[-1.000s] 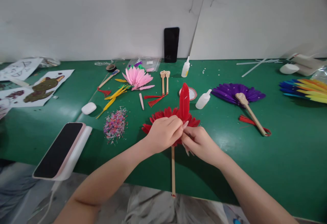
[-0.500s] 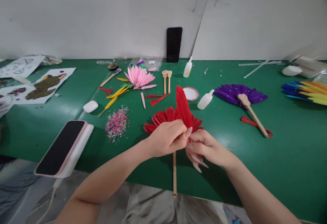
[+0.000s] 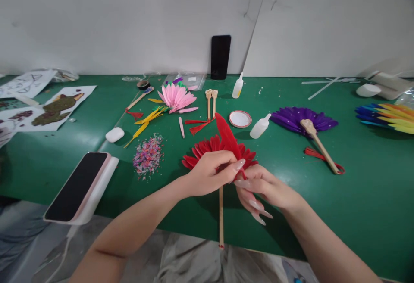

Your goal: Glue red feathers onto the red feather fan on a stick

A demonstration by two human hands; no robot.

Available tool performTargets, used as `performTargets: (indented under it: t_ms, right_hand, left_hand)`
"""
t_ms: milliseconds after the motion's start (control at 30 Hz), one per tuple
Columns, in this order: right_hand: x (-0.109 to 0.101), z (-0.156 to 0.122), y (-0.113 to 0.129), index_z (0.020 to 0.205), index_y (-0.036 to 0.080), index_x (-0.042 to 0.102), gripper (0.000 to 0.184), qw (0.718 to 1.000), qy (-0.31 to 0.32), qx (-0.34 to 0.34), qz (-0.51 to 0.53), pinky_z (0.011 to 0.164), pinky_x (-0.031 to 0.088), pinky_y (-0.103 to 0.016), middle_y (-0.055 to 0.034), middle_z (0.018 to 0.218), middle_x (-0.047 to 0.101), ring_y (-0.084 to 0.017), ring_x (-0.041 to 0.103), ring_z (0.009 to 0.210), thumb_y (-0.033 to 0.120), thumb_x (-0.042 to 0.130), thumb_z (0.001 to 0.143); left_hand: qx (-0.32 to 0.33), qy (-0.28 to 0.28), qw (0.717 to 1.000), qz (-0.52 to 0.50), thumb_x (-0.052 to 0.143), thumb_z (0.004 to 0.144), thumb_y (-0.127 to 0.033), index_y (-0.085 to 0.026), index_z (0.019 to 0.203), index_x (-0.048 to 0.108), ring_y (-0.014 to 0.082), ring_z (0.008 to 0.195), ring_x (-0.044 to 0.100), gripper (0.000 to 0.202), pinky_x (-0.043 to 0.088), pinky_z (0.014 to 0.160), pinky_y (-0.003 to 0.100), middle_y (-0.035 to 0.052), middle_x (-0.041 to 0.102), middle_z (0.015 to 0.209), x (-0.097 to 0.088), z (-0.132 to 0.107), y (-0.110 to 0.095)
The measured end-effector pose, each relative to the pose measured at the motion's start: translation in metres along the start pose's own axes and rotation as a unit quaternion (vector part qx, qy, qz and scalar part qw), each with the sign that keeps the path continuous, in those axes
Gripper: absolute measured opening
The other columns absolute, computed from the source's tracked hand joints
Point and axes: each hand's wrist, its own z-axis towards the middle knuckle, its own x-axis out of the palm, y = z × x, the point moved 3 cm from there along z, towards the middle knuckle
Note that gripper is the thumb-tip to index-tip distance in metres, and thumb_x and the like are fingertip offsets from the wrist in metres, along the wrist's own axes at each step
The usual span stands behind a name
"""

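Observation:
A red feather fan (image 3: 207,150) on a thin wooden stick (image 3: 221,218) lies on the green table (image 3: 355,197) in front of me. My left hand (image 3: 211,173) is closed over the base of the fan, pressing the feathers where they meet the stick. A single long red feather (image 3: 226,136) rises from that spot, tilted to the left. My right hand (image 3: 258,188) pinches the quill end of this feather with thumb and forefinger, while its other fingers hang spread downward.
A purple fan (image 3: 302,119), two white glue bottles (image 3: 259,126), a round lid (image 3: 239,119), a pink fan (image 3: 176,97), loose yellow feathers (image 3: 147,119), a heap of confetti (image 3: 147,156), a phone on a white stand (image 3: 79,188), and a multicoloured fan (image 3: 384,117) lie around.
The long red feather has tipped from upright toward the left. My right hand's lower fingers have opened and now point down; my left hand stays on the fan's base.

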Motion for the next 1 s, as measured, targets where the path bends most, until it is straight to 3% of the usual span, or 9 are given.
performTargets:
  t_ms: [167,367,433,533,700,867,1000]
  right_hand:
    - [0.000,0.001,0.006,0.058,0.013,0.055,0.038,0.999,-0.026,-0.018,-0.026,0.033,0.035,-0.015,0.0027,0.041,0.054,-0.004,0.043,0.029,0.035,0.052,0.089]
    - [-0.004,0.002,0.003,0.075,0.013,0.065,0.036,0.997,-0.042,-0.064,-0.006,0.037,0.039,-0.015,0.0001,0.048,0.062,-0.006,0.052,0.034,0.041,0.049,0.090]
    - [-0.004,0.003,0.003,0.072,0.013,0.065,0.033,0.996,-0.064,-0.066,-0.003,0.037,0.039,-0.014,0.0011,0.046,0.060,-0.005,0.052,0.034,0.037,0.050,0.091]
    - [-0.005,0.003,0.005,0.067,0.013,0.065,0.031,0.992,-0.102,-0.073,-0.012,0.034,0.038,-0.014,0.0026,0.041,0.057,-0.005,0.050,0.031,0.032,0.054,0.089]
    - [-0.005,0.003,0.006,0.065,0.013,0.066,0.031,0.986,-0.136,-0.091,-0.034,0.032,0.036,-0.015,0.0021,0.039,0.057,-0.006,0.049,0.029,0.032,0.056,0.087]
    - [-0.009,0.001,0.012,0.065,0.014,0.066,0.033,0.972,-0.197,-0.127,-0.030,0.031,0.034,-0.016,0.0017,0.039,0.057,-0.007,0.048,0.028,0.036,0.056,0.087]
    - [-0.015,-0.001,0.017,0.062,0.014,0.064,0.035,0.966,-0.217,-0.143,0.002,0.033,0.034,-0.018,0.0025,0.038,0.054,-0.007,0.047,0.028,0.038,0.056,0.086]
  left_hand:
    - [0.105,-0.089,0.983,0.122,0.048,0.088,-0.023,-0.016,0.062,0.049,0.0059,0.050,0.044,0.027,0.037,0.050,0.017,-0.0027,0.050,0.056,-0.003,-0.002,0.001]
    - [0.116,-0.112,0.979,0.122,0.051,0.086,-0.022,-0.015,0.060,0.049,0.0048,0.047,0.040,0.028,0.035,0.047,0.016,-0.0039,0.048,0.053,-0.005,-0.001,0.001]
    - [0.087,-0.105,0.987,0.090,0.052,0.085,-0.024,-0.015,0.057,0.048,0.0046,0.047,0.039,0.030,0.034,0.046,0.016,-0.0041,0.046,0.051,-0.005,-0.001,0.001]
    - [-0.007,-0.071,0.997,-0.019,0.052,0.086,-0.029,-0.015,0.056,0.046,0.0032,0.041,0.038,0.034,0.030,0.039,0.015,-0.0050,0.044,0.047,-0.005,-0.001,0.007]
    - [-0.138,0.013,0.960,-0.243,0.052,0.085,-0.039,-0.015,0.059,0.047,0.0024,0.026,0.031,0.036,0.022,0.027,0.015,-0.0081,0.039,0.037,0.002,-0.003,0.017]
    - [-0.137,0.014,0.932,-0.336,0.056,0.083,-0.040,-0.016,0.055,0.041,0.0022,0.023,0.029,0.039,0.019,0.027,0.016,-0.0087,0.037,0.035,-0.003,-0.003,0.015]
    - [-0.076,-0.071,0.948,-0.301,0.054,0.085,-0.036,-0.016,0.055,0.041,0.0018,0.025,0.029,0.039,0.019,0.029,0.016,-0.0083,0.036,0.035,-0.014,-0.002,0.009]
